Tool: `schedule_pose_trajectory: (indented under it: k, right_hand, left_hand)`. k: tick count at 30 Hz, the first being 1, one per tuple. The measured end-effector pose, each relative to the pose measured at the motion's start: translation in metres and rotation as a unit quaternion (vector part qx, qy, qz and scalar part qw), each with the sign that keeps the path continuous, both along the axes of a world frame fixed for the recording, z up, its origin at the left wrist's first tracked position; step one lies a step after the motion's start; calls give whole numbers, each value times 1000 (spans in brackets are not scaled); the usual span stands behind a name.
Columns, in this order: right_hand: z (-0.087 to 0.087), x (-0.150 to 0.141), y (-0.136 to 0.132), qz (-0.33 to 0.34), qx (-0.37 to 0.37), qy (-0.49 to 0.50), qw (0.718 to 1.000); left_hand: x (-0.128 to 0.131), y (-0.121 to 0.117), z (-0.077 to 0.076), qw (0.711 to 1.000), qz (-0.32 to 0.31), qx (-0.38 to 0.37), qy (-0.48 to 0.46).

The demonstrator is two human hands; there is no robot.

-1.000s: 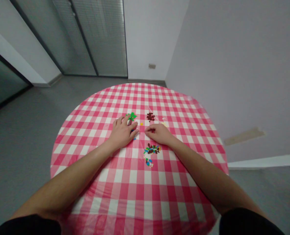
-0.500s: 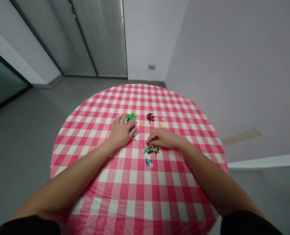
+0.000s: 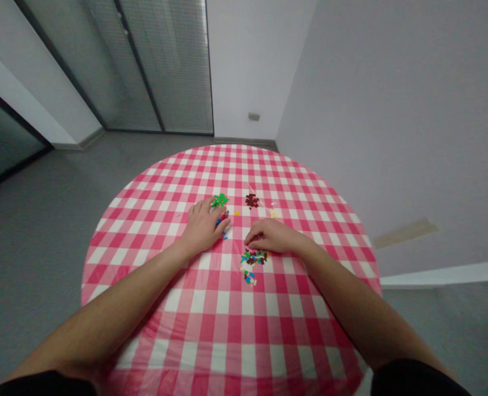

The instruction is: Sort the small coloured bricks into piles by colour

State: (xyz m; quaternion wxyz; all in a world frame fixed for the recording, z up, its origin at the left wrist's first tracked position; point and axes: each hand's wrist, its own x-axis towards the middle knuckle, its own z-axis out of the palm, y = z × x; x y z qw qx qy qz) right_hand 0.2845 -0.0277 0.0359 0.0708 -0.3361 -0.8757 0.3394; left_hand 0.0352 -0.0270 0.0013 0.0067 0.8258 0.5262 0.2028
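My left hand (image 3: 203, 224) rests on the table with its fingers spread. It lies by a pile of small green pieces (image 3: 219, 200) and partly covers some small blue pieces (image 3: 218, 221). My right hand (image 3: 272, 235) is curled, thumb and fingertips pinched together, at the upper edge of a mixed pile of tiny coloured pieces (image 3: 253, 257). Whatever sits between those fingertips is too small to make out. Just below, a smaller cluster of blue, green and pale pieces (image 3: 249, 278) lies apart from the mixed pile.
A dark brown pile (image 3: 251, 201) and some pale yellow pieces (image 3: 273, 213) lie beyond my right hand. One yellow piece (image 3: 237, 213) sits between the hands. The round table has a red-and-white checked cloth (image 3: 227, 324). Walls and a glass partition (image 3: 186, 71) stand behind.
My left hand's fingers have shifted slightly, showing more of the blue pieces. The right hand stays pinched over the mixed pile, its fingertips a little raised. The view has tilted slightly.
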Motion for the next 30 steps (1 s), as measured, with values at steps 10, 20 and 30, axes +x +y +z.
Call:
schedule_pose_trajectory:
  k: [10,20,30]
  right_hand:
    - [-16,4,20,-277,176,-75,942]
    - [-10,6,12,-234,187,-148,942]
    - [-8,6,6,-160,155,-63,973]
  left_hand:
    - [-5,-3,2,999,-41,-15,-21]
    - [-5,-15,4,992,-121,-5,-40]
    - [14,-41,17,959,-280,-48,11]
